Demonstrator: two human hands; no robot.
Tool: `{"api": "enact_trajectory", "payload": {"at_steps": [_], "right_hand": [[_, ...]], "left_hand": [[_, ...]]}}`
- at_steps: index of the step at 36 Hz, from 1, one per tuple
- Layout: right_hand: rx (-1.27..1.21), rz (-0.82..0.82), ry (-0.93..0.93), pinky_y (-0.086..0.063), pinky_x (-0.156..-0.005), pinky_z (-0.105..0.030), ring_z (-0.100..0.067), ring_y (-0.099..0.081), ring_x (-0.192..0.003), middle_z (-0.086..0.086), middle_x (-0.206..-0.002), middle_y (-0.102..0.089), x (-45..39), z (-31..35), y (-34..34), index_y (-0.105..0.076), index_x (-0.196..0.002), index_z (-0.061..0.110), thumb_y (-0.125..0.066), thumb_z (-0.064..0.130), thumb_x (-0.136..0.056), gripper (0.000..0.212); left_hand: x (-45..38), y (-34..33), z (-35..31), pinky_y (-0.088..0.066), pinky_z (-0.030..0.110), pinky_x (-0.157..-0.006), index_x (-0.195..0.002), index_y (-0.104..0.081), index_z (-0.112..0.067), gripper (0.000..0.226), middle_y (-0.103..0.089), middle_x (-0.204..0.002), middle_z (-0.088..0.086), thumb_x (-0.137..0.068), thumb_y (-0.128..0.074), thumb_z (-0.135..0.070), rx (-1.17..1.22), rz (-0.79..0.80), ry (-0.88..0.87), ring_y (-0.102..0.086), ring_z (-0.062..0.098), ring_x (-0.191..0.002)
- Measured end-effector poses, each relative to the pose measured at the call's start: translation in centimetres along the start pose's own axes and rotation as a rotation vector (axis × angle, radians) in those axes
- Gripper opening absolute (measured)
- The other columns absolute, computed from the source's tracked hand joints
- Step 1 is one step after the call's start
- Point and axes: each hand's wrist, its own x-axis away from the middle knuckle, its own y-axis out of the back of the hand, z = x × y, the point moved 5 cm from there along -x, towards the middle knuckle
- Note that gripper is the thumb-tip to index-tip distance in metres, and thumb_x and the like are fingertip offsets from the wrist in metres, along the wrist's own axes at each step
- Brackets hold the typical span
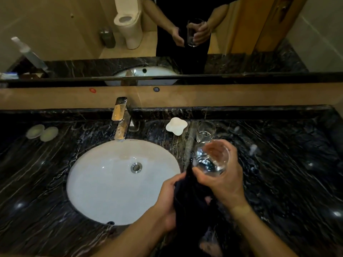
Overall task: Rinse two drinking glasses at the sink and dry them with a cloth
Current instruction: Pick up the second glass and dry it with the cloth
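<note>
My right hand (220, 180) grips a clear drinking glass (213, 160), tilted with its mouth toward me, above the counter just right of the sink. A dark cloth (193, 201) hangs below the glass, and my left hand (168, 197) holds it from the left side. One corner of the cloth reaches up to the glass's lower rim. A second clear glass (205, 131) stands upright on the counter just behind the held one, apart from both hands.
The white oval sink (104, 182) with a chrome faucet (121, 119) lies left of my hands in a black marble counter (287, 173). A white soap dish (176, 125) sits behind the sink; two round pale lids (42, 131) at far left. A mirror covers the wall behind.
</note>
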Motion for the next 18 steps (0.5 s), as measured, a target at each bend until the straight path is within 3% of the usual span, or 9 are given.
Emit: {"api": "enact_trajectory", "payload": {"at_steps": [3,7,10,14,18], "right_hand": [[0.025,-0.047,-0.077,-0.049,-0.097,-0.027,-0.016,-0.064,-0.113,0.006,-0.118,-0.066,-0.6,-2.4,2.1,-0.047,-0.127,0.019,-0.09,0.029,-0.06,0.08],[0.049,-0.096,-0.211,-0.044,-0.102,-0.015,-0.004,-0.059,-0.117,0.01,-0.121,-0.063,0.0,-6.5,4.8,-0.045,-0.126,0.02,-0.09,0.012,-0.063,0.077],[0.082,-0.127,-0.32,-0.041,-0.11,-0.028,-0.005,-0.056,-0.122,0.014,-0.126,-0.061,0.9,-9.4,6.1,-0.045,-0.126,0.027,-0.091,0.015,-0.064,0.078],[0.095,-0.164,-0.401,-0.042,-0.109,-0.033,-0.005,-0.058,-0.119,0.012,-0.124,-0.063,2.3,-12.1,7.0,-0.046,-0.117,0.043,-0.092,0.014,-0.063,0.077],[0.075,-0.159,-0.466,-0.044,-0.106,-0.032,-0.006,-0.059,-0.119,0.01,-0.125,-0.064,3.7,-13.6,6.7,-0.047,-0.118,0.042,-0.093,0.019,-0.061,0.076]], "left_hand": [[0.1,1.4,0.5,-0.05,0.04,-0.069,-0.097,-0.072,0.001,0.033,-0.064,-0.096,0.02,-0.084,-0.062,-0.028,-0.054,-0.006,0.024,-0.062,0.031,-0.079],[-0.7,3.2,-0.9,-0.048,0.035,-0.057,-0.103,-0.068,0.001,0.04,-0.063,-0.083,0.021,-0.089,-0.058,-0.035,-0.145,-0.101,-0.001,-0.058,0.031,-0.063],[-2.2,4.2,-2.6,-0.046,0.038,-0.064,-0.096,-0.069,0.001,0.043,-0.062,-0.083,0.023,-0.084,-0.055,-0.038,-0.292,-0.181,-0.031,-0.057,0.032,-0.065],[-5.6,5.1,-5.7,-0.049,0.039,-0.068,-0.123,-0.049,-0.005,0.066,-0.057,-0.095,0.019,-0.057,-0.054,-0.013,-0.482,-0.207,-0.103,-0.057,0.029,-0.078],[-10.2,5.9,-9.4,-0.051,0.038,-0.081,-0.127,-0.047,-0.012,0.053,-0.063,-0.104,0.007,-0.078,-0.057,0.006,-0.955,-0.355,-0.302,-0.06,0.03,-0.099]]}}
